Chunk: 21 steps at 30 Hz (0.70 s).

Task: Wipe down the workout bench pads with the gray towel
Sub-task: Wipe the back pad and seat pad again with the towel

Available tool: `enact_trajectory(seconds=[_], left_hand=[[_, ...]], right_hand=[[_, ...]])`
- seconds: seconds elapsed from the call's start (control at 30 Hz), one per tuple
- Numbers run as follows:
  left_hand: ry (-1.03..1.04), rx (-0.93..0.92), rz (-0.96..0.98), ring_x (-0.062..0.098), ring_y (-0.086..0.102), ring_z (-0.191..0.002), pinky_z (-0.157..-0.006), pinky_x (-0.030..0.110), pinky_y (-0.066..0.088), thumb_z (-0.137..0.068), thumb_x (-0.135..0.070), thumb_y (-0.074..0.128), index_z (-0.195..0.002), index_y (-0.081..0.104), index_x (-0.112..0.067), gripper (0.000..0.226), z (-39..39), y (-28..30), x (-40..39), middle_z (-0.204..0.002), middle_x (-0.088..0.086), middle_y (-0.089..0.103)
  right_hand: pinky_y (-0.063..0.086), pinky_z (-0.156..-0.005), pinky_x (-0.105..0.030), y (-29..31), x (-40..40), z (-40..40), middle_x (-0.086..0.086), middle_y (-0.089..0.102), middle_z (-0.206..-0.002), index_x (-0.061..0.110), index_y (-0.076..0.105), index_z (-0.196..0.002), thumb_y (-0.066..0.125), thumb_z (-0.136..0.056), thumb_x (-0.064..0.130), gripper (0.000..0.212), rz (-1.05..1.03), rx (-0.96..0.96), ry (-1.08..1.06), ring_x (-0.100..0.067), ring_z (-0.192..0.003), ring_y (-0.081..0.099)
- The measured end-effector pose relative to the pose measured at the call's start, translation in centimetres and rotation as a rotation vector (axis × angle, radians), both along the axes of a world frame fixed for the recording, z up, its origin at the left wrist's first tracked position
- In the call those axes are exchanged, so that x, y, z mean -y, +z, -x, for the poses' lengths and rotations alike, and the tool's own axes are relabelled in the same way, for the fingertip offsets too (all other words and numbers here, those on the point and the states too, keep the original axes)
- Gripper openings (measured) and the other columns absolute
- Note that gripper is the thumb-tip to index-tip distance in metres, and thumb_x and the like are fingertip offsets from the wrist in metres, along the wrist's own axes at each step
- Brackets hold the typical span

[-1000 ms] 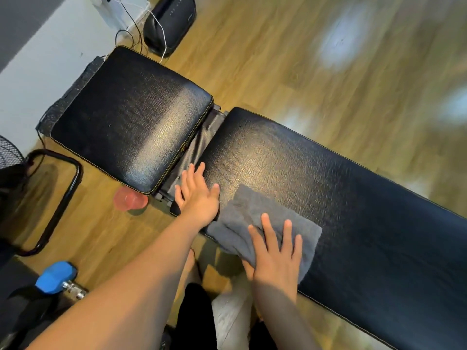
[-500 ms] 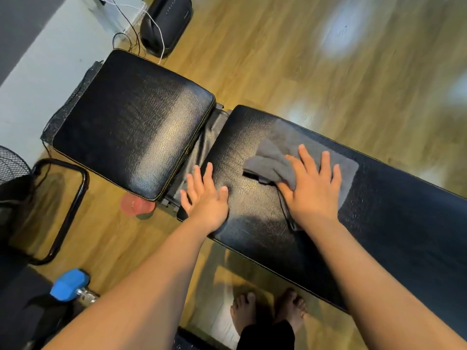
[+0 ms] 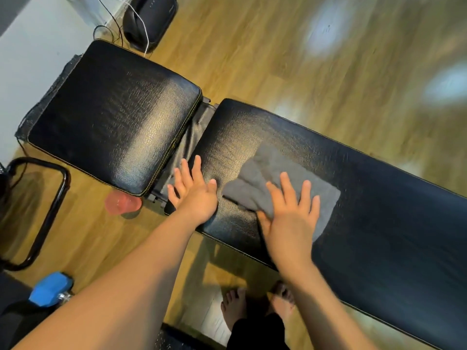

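Two bare feet (image 3: pixel 235 309) stand on the wooden floor (image 3: pixel 278 59) at the near edge of the long black vinyl back pad (image 3: pixel 379 210). Left hand (image 3: pixel 194 195) lies flat, fingers spread, on that pad's end corner; right hand (image 3: pixel 290 218) presses flat, fingers spread, on the rumpled gray cloth towel (image 3: pixel 255 183) lying on the pad just beside the left hand. Farther off, across a narrow gap, sits the square black vinyl seat pad (image 3: pixel 113 122).
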<state>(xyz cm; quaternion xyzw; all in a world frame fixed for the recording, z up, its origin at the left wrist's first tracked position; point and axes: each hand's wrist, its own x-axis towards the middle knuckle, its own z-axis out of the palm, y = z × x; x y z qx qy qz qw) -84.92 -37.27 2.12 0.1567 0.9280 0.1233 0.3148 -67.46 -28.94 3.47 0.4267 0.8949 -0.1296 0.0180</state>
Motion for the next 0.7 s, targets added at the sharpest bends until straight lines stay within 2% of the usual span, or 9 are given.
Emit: enact_trajectory(seconds=[0.17,0.3,0.5,0.7], left_hand=[[0.041,-0.044,-0.006,0.019,-0.011,-0.154,-0.122,0.047,-0.006,-0.102,-0.037,0.041,-0.157,0.002,-0.036,0.068,0.0,-0.4,-0.2,-0.168,-0.003,-0.011],[0.031,-0.049,-0.007,0.019,-0.011,-0.154,-0.121,0.048,-0.006,-0.102,-0.038,0.041,-0.157,0.002,-0.036,0.068,0.1,-0.5,-0.2,-0.168,-0.004,-0.011],[0.028,-0.048,-0.002,0.019,-0.011,-0.154,-0.121,0.048,-0.006,-0.102,-0.038,0.041,-0.157,0.002,-0.036,0.068,0.1,-0.6,-0.2,-0.168,-0.004,-0.012],[0.008,-0.025,-0.004,0.018,-0.013,-0.154,-0.121,0.048,-0.007,-0.103,-0.039,0.038,-0.157,-0.001,-0.037,0.067,0.1,-0.4,-0.2,-0.167,-0.004,-0.014]], right_hand=[[0.027,-0.110,-0.067,-0.5,6.1,-5.7,-0.001,0.040,-0.157,0.030,0.048,-0.135,0.071,-0.068,0.046,0.072,-0.031,0.056,0.122,-0.048,-0.143,0.031],[0.027,-0.109,-0.067,-1.0,5.4,-7.7,-0.002,0.040,-0.157,0.028,0.049,-0.137,0.071,-0.066,0.047,0.077,-0.050,0.081,0.207,-0.049,-0.142,0.032],[0.023,-0.110,-0.069,-0.4,2.4,-6.4,-0.001,0.036,-0.159,0.031,0.048,-0.139,0.049,-0.082,0.052,0.061,-0.002,0.058,0.171,-0.048,-0.144,0.026],[0.016,-0.114,-0.067,-0.8,-4.3,-2.9,0.003,0.029,-0.162,0.033,0.045,-0.143,0.059,-0.091,0.052,0.057,-0.010,-0.007,0.007,-0.044,-0.149,0.016]])
